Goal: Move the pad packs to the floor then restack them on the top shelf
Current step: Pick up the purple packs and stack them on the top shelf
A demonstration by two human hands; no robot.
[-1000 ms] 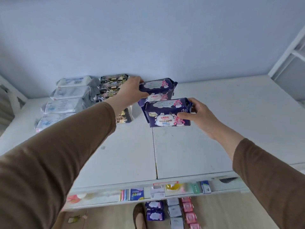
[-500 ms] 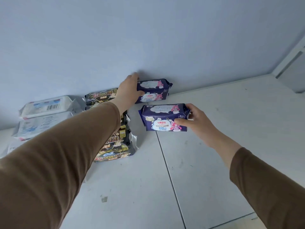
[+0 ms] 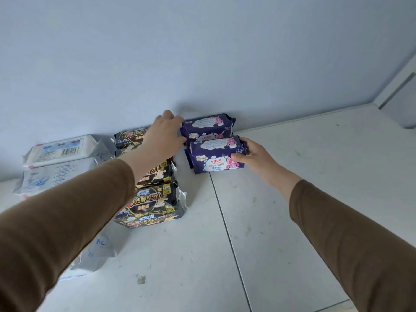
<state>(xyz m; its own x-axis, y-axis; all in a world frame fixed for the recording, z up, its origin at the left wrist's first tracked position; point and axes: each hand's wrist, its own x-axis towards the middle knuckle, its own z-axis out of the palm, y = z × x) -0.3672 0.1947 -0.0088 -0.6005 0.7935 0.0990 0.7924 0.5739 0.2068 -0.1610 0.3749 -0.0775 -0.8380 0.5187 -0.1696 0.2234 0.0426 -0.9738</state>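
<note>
Head view: on the white top shelf (image 3: 292,199) two purple pad packs stand one behind the other; the rear purple pack (image 3: 208,127) sits against the blue wall (image 3: 202,52), the front purple pack (image 3: 216,156) just before it, touching or nearly so; both lie with their long axis running left to right. The left hand (image 3: 165,136) reaches the rear pack's left end, but its grip is hidden behind the back of the hand, so I cannot tell whether it pinches or merely presses; the right hand (image 3: 252,155) pinches the front pack's right end, thumb on the face. To the left stand black packs (image 3: 155,199) in a row, and white packs (image 3: 60,158) beyond. Each pack lies directly ahead of its own hand; the likely next move is letting go.
</note>
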